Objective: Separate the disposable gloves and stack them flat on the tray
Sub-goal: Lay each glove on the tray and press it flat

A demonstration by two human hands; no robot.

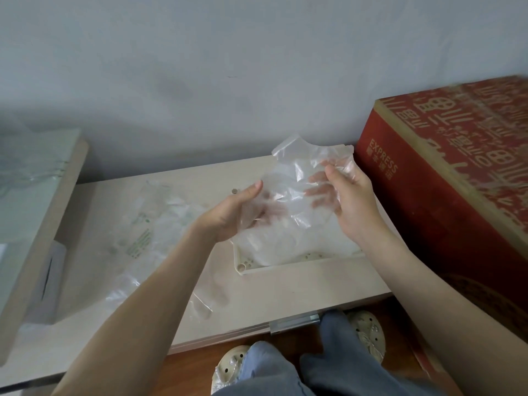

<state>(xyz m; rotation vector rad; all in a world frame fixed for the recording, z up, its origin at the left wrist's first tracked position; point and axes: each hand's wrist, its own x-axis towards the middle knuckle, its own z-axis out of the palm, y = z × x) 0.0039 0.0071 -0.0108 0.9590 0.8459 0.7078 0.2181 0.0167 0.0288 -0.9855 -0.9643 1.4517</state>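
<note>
1. Centre of the frame: the left hand pinches the clear glove, thumb in front and fingers behind the film.
2. The right hand clasps the upper right edge, likely to stretch the film flat.
3. The held film hangs just above the tray, handy for laying down.
4. Lower left: a green-printed bag and 1 loose glove lie on the table.

both hands holding clear glove, tray below

A crumpled clear glove is held over the cream tray, with more gloves heaped just left.
</note>
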